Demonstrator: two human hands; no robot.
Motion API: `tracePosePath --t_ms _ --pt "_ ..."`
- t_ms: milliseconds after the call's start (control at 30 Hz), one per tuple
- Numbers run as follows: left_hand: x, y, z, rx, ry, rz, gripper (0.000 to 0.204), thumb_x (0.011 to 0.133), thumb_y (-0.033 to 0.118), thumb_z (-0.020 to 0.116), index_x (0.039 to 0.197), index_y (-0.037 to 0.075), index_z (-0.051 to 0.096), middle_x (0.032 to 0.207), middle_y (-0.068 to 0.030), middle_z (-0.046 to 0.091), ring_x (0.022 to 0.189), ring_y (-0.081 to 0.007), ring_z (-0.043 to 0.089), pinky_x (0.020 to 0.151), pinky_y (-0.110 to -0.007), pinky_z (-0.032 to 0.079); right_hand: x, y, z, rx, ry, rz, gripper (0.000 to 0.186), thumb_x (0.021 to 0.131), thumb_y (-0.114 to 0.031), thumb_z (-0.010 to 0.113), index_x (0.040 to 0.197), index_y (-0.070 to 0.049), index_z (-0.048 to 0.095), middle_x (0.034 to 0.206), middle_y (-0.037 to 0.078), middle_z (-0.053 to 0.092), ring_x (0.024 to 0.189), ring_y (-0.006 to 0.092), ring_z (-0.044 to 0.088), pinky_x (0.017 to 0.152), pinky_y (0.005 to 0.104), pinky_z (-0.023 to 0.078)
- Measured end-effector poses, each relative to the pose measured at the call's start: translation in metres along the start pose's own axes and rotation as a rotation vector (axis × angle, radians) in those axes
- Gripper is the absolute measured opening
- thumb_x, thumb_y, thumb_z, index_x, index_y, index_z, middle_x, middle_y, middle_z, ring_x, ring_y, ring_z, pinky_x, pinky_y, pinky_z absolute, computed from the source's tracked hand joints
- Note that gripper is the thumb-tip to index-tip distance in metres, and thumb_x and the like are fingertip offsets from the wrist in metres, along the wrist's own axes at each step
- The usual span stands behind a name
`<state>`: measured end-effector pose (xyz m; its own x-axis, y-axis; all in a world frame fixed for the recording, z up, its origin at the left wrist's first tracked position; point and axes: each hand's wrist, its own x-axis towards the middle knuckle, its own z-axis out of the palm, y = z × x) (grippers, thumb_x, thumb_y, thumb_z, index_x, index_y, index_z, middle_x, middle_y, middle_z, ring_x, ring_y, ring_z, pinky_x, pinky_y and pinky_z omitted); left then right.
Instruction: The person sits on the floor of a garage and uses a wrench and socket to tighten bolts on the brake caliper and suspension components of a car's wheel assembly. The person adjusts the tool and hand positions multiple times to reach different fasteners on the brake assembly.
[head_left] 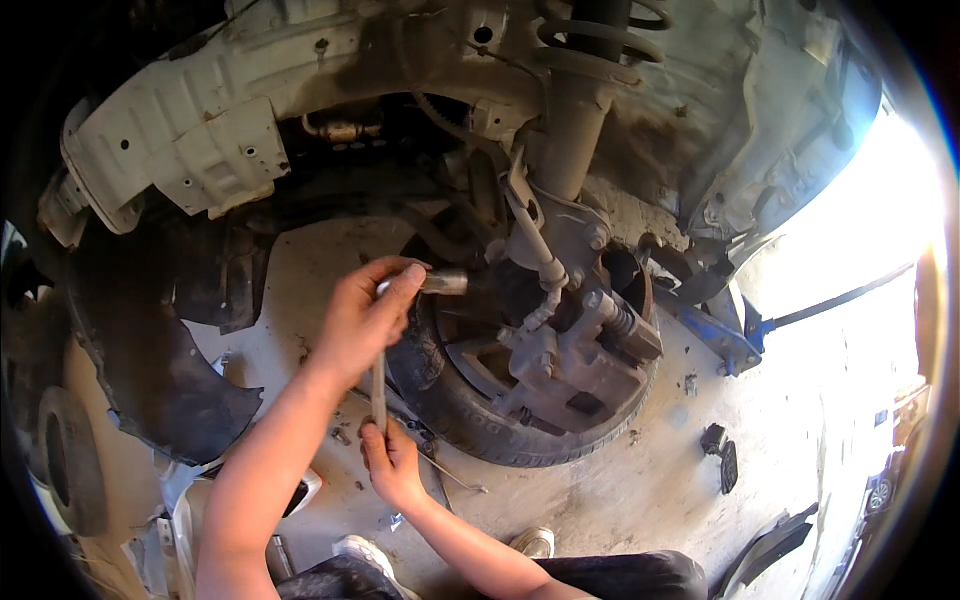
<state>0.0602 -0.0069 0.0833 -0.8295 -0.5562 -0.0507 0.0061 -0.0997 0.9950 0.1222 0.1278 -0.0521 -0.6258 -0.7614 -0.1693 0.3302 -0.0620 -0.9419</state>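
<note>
My left hand [372,312] is closed round the head of a socket wrench [379,395], whose metal socket [445,282] points right toward the wheel hub. The socket's tip is near the dark parts behind the brake; whether it touches anything cannot be made out. Lower down, my right hand [392,462] grips the far end of the wrench's handle. To the right of both hands are a rusty brake caliper [590,365] and a strut [578,150] with a coil spring [600,40]. Beneath them a wheel with its tyre [500,440] lies flat on the floor.
Overhead runs the pale car body frame [215,155]. A dark plastic liner [150,340] stands at left, near a loose tyre [72,460]. On the right are a blue jack [725,335] with a dark bar and a small black part [722,458] on the concrete.
</note>
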Motion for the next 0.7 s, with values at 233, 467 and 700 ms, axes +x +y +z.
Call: tracePosePath --t_ms 233,467,700 --pt "-0.006 -0.052 0.029 -0.125 -0.032 -0.199 0.039 0.100 0.040 0.046 0.089 0.003 0.056 0.064 0.0024 0.044 0.057 -0.0058 0.040 0.051 -0.022 0.034 0.027 0.013 -0.016 0.139 0.208 -0.118 0.027 0.100 -0.030 0.049 0.093 -0.004 0.052 0.062 -0.004 0.044 0.056 0.0035 0.039 0.049 0.0212 0.030" --pt "0.001 -0.050 0.040 0.191 -0.135 0.175 0.035 0.099 0.034 0.047 0.096 0.002 0.059 0.078 -0.0203 0.061 0.075 -0.0390 0.060 0.067 -0.040 0.046 0.039 0.024 -0.031 -0.198 0.290 -0.275 0.013 0.089 -0.009 0.057 0.097 0.002 0.057 0.089 0.006 0.062 0.079 0.0116 0.057 0.068 0.0274 0.048" --pt "0.016 -0.049 0.053 0.263 -0.161 0.283 0.031 0.098 0.031 0.050 0.098 0.002 0.059 0.077 -0.0208 0.061 0.074 -0.0421 0.058 0.064 -0.039 0.046 0.051 0.045 -0.052 -0.141 0.264 -0.153 0.023 0.092 0.001 0.050 0.113 -0.005 0.042 0.094 0.005 0.052 0.089 0.0166 0.052 0.084 0.0343 0.046"
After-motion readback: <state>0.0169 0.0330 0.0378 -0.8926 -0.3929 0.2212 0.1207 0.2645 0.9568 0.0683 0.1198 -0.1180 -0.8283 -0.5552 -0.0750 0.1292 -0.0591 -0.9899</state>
